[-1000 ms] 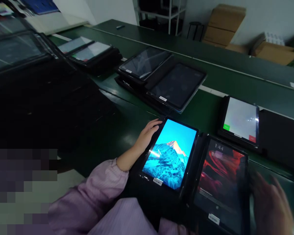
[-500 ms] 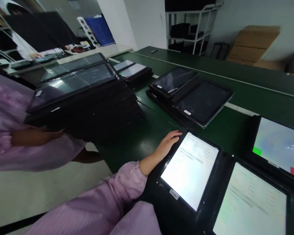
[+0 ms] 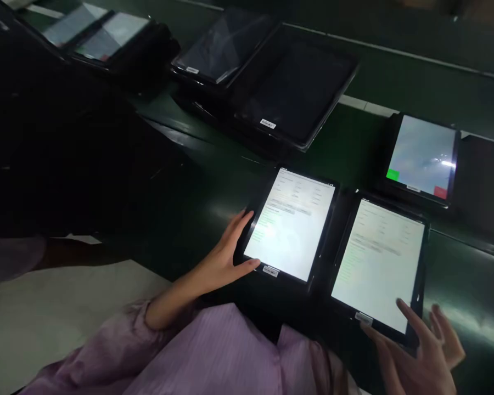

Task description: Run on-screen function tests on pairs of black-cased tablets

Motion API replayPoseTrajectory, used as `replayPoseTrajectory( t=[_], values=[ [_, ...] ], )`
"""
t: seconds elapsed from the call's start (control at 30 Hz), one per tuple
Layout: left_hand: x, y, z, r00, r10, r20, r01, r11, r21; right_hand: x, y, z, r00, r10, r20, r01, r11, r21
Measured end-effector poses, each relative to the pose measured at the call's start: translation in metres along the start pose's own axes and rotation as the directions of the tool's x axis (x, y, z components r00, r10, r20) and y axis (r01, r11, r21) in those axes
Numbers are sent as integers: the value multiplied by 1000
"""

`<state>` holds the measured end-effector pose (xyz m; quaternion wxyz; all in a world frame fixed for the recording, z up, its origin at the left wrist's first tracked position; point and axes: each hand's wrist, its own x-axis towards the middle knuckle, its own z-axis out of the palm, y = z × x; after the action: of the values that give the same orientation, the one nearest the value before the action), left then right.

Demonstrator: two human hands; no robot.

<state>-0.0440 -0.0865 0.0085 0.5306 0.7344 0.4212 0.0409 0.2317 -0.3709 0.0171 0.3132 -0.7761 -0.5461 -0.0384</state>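
Flanking edges of lit tablets (image 3: pixel 292 225) (image 3: pixel 376 263): hands (image 3: pixel 224 258) (image 3: pixel 424 356)

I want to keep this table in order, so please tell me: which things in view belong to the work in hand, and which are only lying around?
In use:
left lit tablet, left hand at its edge
right lit tablet, right hand at its lower corner

Apparently lying around:
tablet showing green and red patches
two dark tablets
two pale-screened tablets, far left
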Motion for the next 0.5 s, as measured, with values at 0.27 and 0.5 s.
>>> replayPoseTrajectory(
  t=[0.27, 0.5],
  values=[
    [-5, 22, 8, 994, -57, 94, 43, 988, 148, 15, 12, 13, 977, 53, -205, -75, 992, -103],
    [10, 30, 20, 990, -118, -80, 124, 989, 79, 7, 5, 17, 970, 101, -220, -111, 993, -35]
  ],
)
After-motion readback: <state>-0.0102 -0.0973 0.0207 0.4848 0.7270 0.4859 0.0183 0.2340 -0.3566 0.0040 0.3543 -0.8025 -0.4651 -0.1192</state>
